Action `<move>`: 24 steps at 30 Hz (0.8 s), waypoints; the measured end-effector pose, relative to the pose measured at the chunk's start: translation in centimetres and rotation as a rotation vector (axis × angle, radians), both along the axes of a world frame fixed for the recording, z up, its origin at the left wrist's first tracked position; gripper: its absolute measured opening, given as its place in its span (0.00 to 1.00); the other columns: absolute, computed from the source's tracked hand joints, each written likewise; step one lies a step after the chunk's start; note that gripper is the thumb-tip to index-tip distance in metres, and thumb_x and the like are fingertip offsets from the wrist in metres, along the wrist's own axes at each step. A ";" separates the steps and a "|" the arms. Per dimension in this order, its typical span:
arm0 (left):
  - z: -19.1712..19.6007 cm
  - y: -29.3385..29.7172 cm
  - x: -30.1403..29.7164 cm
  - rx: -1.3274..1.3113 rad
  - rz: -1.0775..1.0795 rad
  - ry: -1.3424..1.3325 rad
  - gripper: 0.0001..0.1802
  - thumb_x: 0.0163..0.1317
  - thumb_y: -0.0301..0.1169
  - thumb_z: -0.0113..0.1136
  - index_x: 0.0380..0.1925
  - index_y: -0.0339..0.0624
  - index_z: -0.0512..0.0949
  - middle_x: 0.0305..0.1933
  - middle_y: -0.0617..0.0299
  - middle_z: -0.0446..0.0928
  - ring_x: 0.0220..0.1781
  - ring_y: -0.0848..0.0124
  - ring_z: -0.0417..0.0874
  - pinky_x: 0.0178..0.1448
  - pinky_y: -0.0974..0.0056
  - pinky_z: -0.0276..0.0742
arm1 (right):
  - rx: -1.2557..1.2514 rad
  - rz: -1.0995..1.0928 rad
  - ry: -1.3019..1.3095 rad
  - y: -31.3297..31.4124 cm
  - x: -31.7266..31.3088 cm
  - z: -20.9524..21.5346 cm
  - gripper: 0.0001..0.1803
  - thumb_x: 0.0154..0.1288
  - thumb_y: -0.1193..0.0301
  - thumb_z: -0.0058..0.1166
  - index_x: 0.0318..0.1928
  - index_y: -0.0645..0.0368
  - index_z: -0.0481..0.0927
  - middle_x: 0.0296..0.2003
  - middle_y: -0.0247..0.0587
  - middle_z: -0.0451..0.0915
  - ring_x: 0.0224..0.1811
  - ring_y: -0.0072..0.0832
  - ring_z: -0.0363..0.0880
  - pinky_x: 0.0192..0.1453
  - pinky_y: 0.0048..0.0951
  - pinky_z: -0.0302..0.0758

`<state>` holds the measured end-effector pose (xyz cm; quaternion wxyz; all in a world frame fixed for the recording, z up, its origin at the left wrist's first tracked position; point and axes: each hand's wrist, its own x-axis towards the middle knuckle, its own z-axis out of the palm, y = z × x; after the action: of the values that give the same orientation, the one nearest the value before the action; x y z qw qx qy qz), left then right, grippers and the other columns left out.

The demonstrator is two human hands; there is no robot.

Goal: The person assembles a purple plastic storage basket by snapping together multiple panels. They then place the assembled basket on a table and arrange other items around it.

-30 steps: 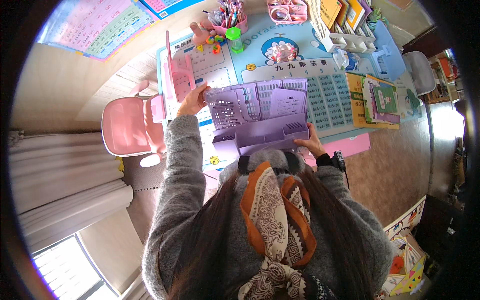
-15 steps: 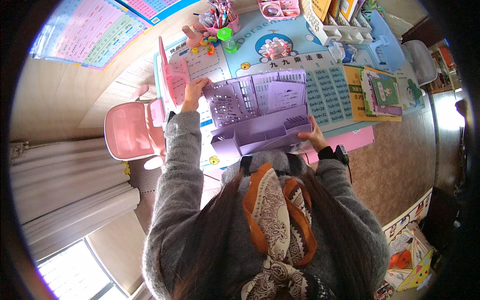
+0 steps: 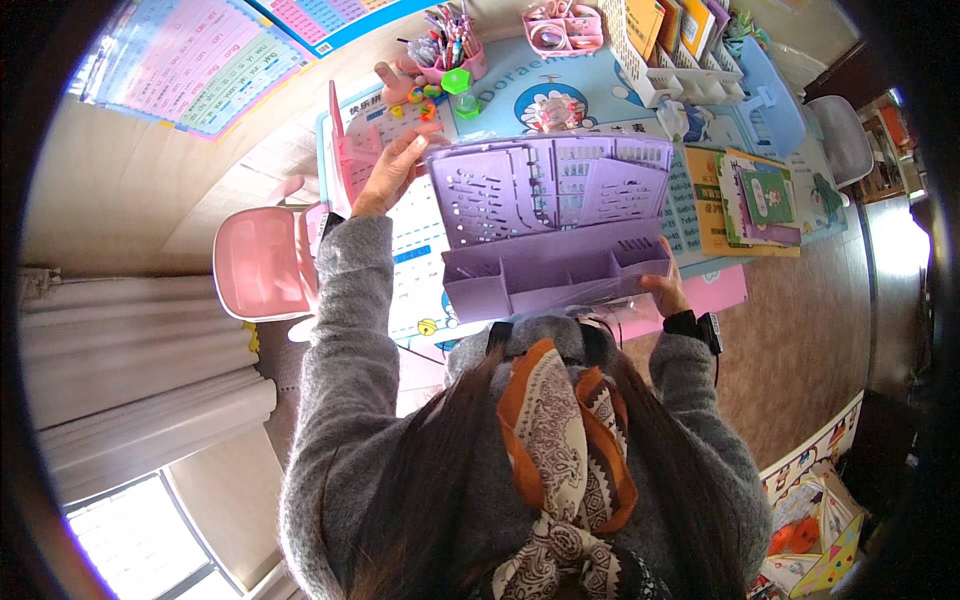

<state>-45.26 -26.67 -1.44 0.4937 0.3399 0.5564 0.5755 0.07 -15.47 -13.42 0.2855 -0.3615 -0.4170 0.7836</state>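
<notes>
Lilac plastic formed the desk organizer (image 3: 555, 225) that a person held up above the counter (image 3: 620, 90) in the head view, its slotted back panel upright and its open compartments facing the chest. The left hand (image 3: 392, 172) gripped the upper left corner; the right hand (image 3: 665, 292) clasped the lower right edge. Rigid, hollow and seemingly empty, it looked light but bulky, best held at opposite corners as shown. A pink pen pot (image 3: 445, 55), white book rack (image 3: 680, 60) and pink chair (image 3: 260, 262) stood nearby.
</notes>
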 end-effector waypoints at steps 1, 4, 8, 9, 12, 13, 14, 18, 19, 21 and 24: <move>0.2 0.0 0.4 0.050 0.036 -0.012 0.18 0.63 0.41 0.55 0.48 0.43 0.74 0.46 0.65 0.75 0.49 0.74 0.75 0.52 0.65 0.71 | 0.011 0.001 -0.013 -0.1 -0.1 0.1 0.59 0.32 0.72 0.66 0.68 0.61 0.48 0.56 0.47 0.65 0.53 0.35 0.71 0.54 0.32 0.70; 0.3 0.2 1.9 -0.028 0.174 0.256 0.17 0.60 0.30 0.58 0.49 0.38 0.73 0.48 0.63 0.75 0.48 0.75 0.76 0.52 0.71 0.71 | 0.016 -0.014 0.009 -0.3 -0.4 0.6 0.58 0.32 0.73 0.66 0.67 0.61 0.48 0.55 0.47 0.65 0.53 0.36 0.71 0.55 0.33 0.70; 0.2 0.1 3.9 0.016 0.430 0.627 0.15 0.56 0.25 0.61 0.45 0.35 0.77 0.39 0.61 0.80 0.40 0.77 0.78 0.45 0.74 0.74 | -0.014 -0.015 0.045 -0.8 -0.8 1.2 0.57 0.32 0.72 0.66 0.67 0.61 0.49 0.54 0.47 0.66 0.53 0.36 0.70 0.56 0.34 0.69; 0.2 -0.1 4.1 0.019 0.482 0.706 0.14 0.56 0.25 0.61 0.44 0.35 0.77 0.38 0.61 0.80 0.39 0.77 0.79 0.44 0.74 0.74 | -0.018 -0.021 0.060 -0.9 -0.9 1.3 0.57 0.32 0.71 0.66 0.66 0.61 0.49 0.54 0.47 0.66 0.53 0.36 0.70 0.56 0.34 0.69; 0.4 -0.4 4.4 0.068 0.554 0.801 0.09 0.57 0.24 0.60 0.38 0.34 0.78 0.33 0.60 0.80 0.35 0.76 0.80 0.40 0.73 0.75 | -0.004 -0.043 0.025 -0.9 -0.8 1.7 0.57 0.32 0.71 0.66 0.66 0.61 0.50 0.54 0.47 0.66 0.54 0.35 0.69 0.58 0.35 0.68; 0.5 -0.6 4.4 0.120 0.560 0.817 0.08 0.57 0.24 0.59 0.36 0.33 0.77 0.32 0.61 0.79 0.34 0.76 0.80 0.39 0.72 0.75 | 0.015 -0.012 -0.001 -0.9 -0.7 1.8 0.57 0.31 0.70 0.66 0.66 0.61 0.50 0.54 0.46 0.66 0.55 0.35 0.69 0.58 0.35 0.67; 0.5 -0.6 4.1 0.090 0.570 0.577 0.07 0.58 0.24 0.58 0.35 0.34 0.77 0.31 0.61 0.78 0.32 0.76 0.79 0.37 0.73 0.75 | 0.031 -0.012 -0.003 -0.8 -0.7 2.0 0.58 0.31 0.70 0.66 0.66 0.61 0.50 0.55 0.46 0.66 0.55 0.36 0.68 0.58 0.35 0.67; 0.6 -0.8 2.8 0.039 0.427 -0.074 0.04 0.61 0.25 0.52 0.34 0.37 0.75 0.29 0.64 0.77 0.29 0.78 0.78 0.34 0.73 0.74 | 0.112 0.087 0.058 0.3 0.1 3.0 0.59 0.29 0.70 0.67 0.67 0.61 0.50 0.57 0.43 0.65 0.57 0.36 0.67 0.60 0.35 0.65; 0.6 -0.8 2.4 -0.002 0.413 -0.150 0.04 0.62 0.25 0.50 0.34 0.38 0.74 0.28 0.65 0.76 0.28 0.78 0.77 0.33 0.74 0.74 | 0.133 0.105 0.023 0.5 0.4 3.4 0.59 0.28 0.70 0.67 0.67 0.61 0.50 0.57 0.43 0.65 0.57 0.36 0.67 0.61 0.35 0.65; 0.5 -0.7 2.1 -0.040 0.281 -0.424 0.05 0.63 0.27 0.50 0.36 0.38 0.74 0.33 0.63 0.76 0.32 0.76 0.79 0.37 0.74 0.76 | 0.148 0.078 0.021 1.0 0.8 4.1 0.60 0.28 0.69 0.68 0.67 0.62 0.51 0.57 0.42 0.65 0.58 0.36 0.67 0.61 0.34 0.64; 0.5 -1.2 2.0 -0.115 -0.074 -0.533 0.11 0.63 0.28 0.51 0.44 0.38 0.71 0.42 0.59 0.74 0.41 0.72 0.77 0.45 0.71 0.75 | 0.265 0.171 0.024 2.0 1.3 4.7 0.60 0.27 0.70 0.67 0.67 0.62 0.50 0.57 0.43 0.64 0.57 0.37 0.67 0.62 0.34 0.64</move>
<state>-43.29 -27.86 -0.98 0.6618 0.1679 0.4260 0.5935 1.39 -13.48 -8.68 0.2677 -0.2744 -0.5427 0.7473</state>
